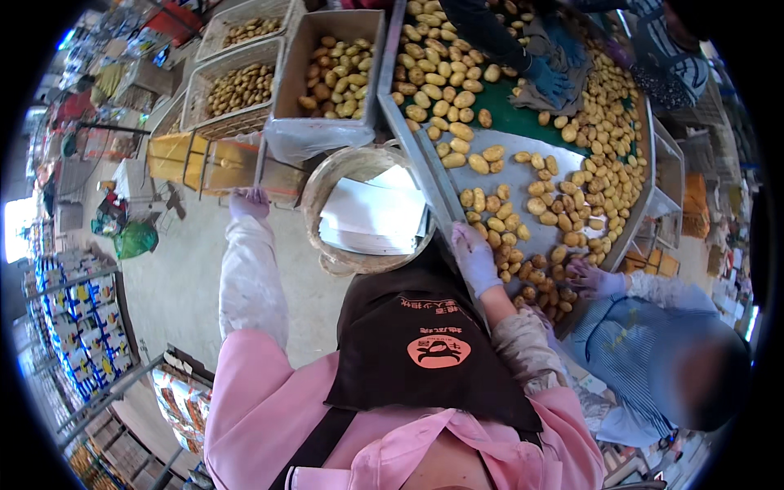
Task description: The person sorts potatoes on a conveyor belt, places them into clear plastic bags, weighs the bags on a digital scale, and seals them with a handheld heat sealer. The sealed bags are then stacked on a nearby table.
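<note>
- Nearest the camera is the person's pink top, with a dark apron over it.
- The apron bears an orange-pink oval emblem, with lettering in the same colour upside down from this view.
- The potatoes lie spread over the metal-rimmed tabletop, ahead and to the right; their long axes point many ways, several near the bare metal lying roughly crosswise.
- They are oval, smooth and yellow-tan, with browner ones at the near end.
- The gloved right hand is at the rim beside them; whether its fingers clamp anything, I cannot tell.
- The gloved left hand reaches out by the crate rack; its grip cannot be told either.
- Between the hands stands a round basket holding white sheets.
</note>
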Available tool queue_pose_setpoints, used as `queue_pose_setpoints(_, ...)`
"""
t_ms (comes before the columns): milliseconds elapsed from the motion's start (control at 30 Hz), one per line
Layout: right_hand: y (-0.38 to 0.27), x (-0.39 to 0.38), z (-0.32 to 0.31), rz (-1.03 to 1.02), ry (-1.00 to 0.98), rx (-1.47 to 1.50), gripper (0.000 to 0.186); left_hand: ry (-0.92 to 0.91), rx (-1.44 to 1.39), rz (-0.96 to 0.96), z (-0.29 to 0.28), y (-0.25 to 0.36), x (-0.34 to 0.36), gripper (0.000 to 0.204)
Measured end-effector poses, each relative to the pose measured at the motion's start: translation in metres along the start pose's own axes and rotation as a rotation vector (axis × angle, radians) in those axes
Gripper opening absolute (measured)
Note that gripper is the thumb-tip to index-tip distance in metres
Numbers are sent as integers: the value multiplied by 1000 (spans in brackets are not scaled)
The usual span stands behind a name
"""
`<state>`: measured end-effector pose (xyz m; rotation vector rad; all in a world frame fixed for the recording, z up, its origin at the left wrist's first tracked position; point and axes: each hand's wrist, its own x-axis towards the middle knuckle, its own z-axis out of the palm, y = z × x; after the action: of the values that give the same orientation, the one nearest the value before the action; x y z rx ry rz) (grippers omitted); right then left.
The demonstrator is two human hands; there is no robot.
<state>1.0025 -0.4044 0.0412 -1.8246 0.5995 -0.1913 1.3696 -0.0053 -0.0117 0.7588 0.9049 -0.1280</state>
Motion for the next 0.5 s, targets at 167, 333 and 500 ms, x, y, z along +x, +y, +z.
queue_pose_setpoints(167,28,-13,-37,-365,-72,-754,32,-366,666,207,27,-139,-57,20)
queue_pose_setpoints(333,45,13,-124,22,-272,-867,30,-889,1351,1447,141,-183,-113,32)
queue_pose_setpoints(500,27,180,-207,-387,117,-933,30,-1108,1632,1194,273,-218,-103,33)
